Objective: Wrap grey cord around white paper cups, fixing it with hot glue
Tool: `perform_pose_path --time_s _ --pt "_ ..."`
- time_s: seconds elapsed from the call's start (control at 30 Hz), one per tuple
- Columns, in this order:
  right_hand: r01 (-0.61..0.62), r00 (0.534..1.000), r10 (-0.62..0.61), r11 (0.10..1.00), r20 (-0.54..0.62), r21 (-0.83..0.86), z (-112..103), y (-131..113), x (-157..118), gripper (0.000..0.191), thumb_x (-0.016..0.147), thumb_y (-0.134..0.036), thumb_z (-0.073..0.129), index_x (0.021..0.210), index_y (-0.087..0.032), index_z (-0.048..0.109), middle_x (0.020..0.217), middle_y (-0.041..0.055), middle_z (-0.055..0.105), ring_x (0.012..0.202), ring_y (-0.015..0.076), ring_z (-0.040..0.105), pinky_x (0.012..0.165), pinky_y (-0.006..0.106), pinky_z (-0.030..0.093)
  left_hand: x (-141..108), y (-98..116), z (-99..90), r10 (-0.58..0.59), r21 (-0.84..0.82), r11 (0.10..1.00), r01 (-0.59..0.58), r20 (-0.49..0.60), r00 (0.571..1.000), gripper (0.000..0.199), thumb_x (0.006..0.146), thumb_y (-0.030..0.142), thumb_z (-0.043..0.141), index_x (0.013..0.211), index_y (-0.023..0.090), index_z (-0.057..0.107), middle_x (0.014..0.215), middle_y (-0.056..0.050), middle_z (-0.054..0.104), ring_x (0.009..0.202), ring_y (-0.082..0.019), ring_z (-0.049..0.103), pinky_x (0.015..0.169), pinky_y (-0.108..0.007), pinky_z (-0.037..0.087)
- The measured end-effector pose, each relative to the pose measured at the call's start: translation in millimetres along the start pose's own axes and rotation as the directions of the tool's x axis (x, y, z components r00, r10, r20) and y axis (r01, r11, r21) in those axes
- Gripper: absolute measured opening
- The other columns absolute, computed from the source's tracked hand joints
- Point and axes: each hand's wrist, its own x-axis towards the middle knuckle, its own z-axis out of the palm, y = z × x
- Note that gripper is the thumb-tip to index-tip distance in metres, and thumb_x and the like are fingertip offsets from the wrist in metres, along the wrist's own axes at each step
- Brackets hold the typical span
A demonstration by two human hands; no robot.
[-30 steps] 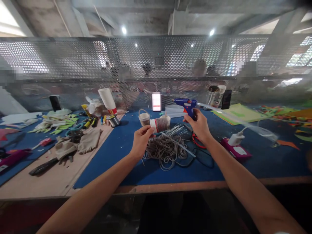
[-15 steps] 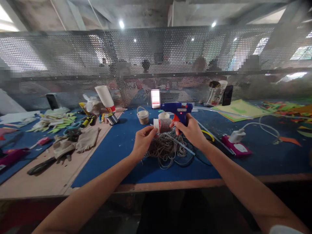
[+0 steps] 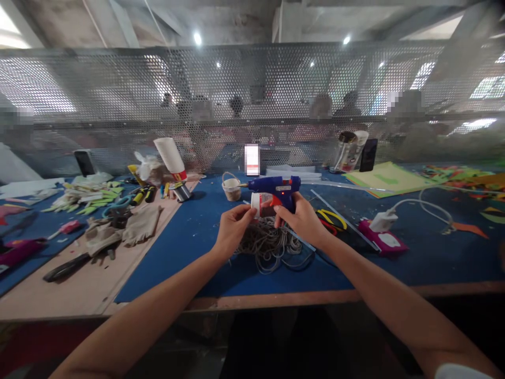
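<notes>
My left hand (image 3: pixel 236 223) pinches the white end of a paper cup (image 3: pixel 256 203) lying on its side, with red print and a brownish-grey wrapped part. In my right hand (image 3: pixel 298 216) is a blue glue gun (image 3: pixel 274 184), its red light lit and its nozzle pointing left above the cup. The gun partly hides the cup. Below both hands lies a tangled heap of grey cord (image 3: pixel 272 242). Just behind the cup stands a small cord-wrapped basket (image 3: pixel 231 188) with a handle.
Left are work gloves (image 3: pixel 142 226), a leaning stack of paper cups (image 3: pixel 169 155), and paper scraps (image 3: pixel 89 196). A phone (image 3: pixel 252 159) stands behind. Yellow-handled pliers (image 3: pixel 333 218), a magenta power socket (image 3: pixel 382 237) and coloured sheets (image 3: pixel 390 176) lie right.
My right hand has moved the glue gun left and slightly down, so its nozzle now reaches past the cup's white end. My left hand stays in place on the cup.
</notes>
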Motion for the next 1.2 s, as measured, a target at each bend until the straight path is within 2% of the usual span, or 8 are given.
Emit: perform_pose_path --time_s 0.17,0.3,0.43,0.67,0.87,1.0,1.2 --pt "-0.015 0.999 0.013 0.999 0.038 0.047 3 1 -1 0.029 0.091 -0.03 0.054 0.117 -0.018 0.056 0.06 -0.0025 0.066 0.057 0.0157 0.064 0.063 0.032 0.052 3 -7 -1.9 -0.023 -0.062 0.998 0.023 0.001 1.0 0.034 0.075 0.044 0.076 0.093 0.016 0.077 0.09 -0.005 0.075 0.075 -0.015 0.064 0.078 -0.03 0.055" --pt "0.0 1.0 0.0 0.999 -0.001 0.046 1 0 -1 0.022 0.091 -0.029 0.054 0.111 -0.019 0.057 0.061 -0.0022 0.066 0.056 0.0154 0.063 0.064 0.032 0.052 5 -10 -3.1 -0.039 -0.108 0.993 0.039 0.001 0.999 0.033 0.074 0.043 0.077 0.091 0.015 0.077 0.088 -0.004 0.074 0.076 -0.015 0.064 0.08 -0.03 0.055" --pt "0.006 0.998 -0.006 1.0 -0.063 -0.012 -2 1 1 0.02 0.092 -0.03 0.054 0.108 -0.02 0.059 0.063 -0.0014 0.068 0.061 0.017 0.065 0.071 0.034 0.052 5 -12 -3.3 -0.073 -0.152 0.986 0.073 0.006 0.997 0.031 0.074 0.042 0.078 0.088 0.015 0.076 0.085 -0.004 0.072 0.074 -0.014 0.063 0.081 -0.031 0.055" --pt "0.023 0.995 -0.028 0.998 -0.097 -0.055 0 4 4 0.025 0.092 -0.03 0.052 0.113 -0.019 0.062 0.068 -0.0001 0.07 0.068 0.0176 0.067 0.08 0.035 0.051 6 -8 -3.6 -0.139 -0.232 0.962 0.143 0.032 0.99 0.029 0.069 0.042 0.082 0.08 0.017 0.073 0.08 -0.001 0.068 0.074 -0.014 0.062 0.081 -0.031 0.055" --pt "0.038 0.997 -0.04 0.999 -0.069 -0.029 4 0 0 0.026 0.093 -0.03 0.052 0.115 -0.02 0.06 0.064 -0.0018 0.068 0.067 0.0172 0.066 0.079 0.034 0.05 6 -7 -5.2 -0.113 -0.219 0.968 0.12 0.047 0.992 0.03 0.074 0.045 0.078 0.076 0.016 0.071 0.081 -0.003 0.066 0.076 -0.015 0.06 0.076 -0.028 0.054" --pt "0.044 0.998 -0.045 0.999 -0.036 -0.024 5 -2 -1 0.026 0.092 -0.028 0.052 0.115 -0.018 0.06 0.064 -0.0018 0.068 0.071 0.0174 0.067 0.083 0.035 0.05 7 -11 -6.9 -0.108 -0.201 0.973 0.112 0.028 0.994 0.029 0.073 0.042 0.08 0.073 0.015 0.069 0.075 0.0 0.061 0.07 -0.012 0.055 0.071 -0.025 0.05" --pt "0.039 0.999 -0.039 0.999 -0.026 0.017 5 -2 -1 0.025 0.092 -0.027 0.053 0.115 -0.018 0.057 0.068 -0.0016 0.07 0.067 0.016 0.067 0.081 0.034 0.051 7 -12 -9.2 -0.096 -0.166 0.981 0.103 0.054 0.994 0.023 0.073 0.036 0.08 0.078 0.016 0.069 0.074 0.0 0.063 0.067 -0.011 0.054 0.068 -0.023 0.045"
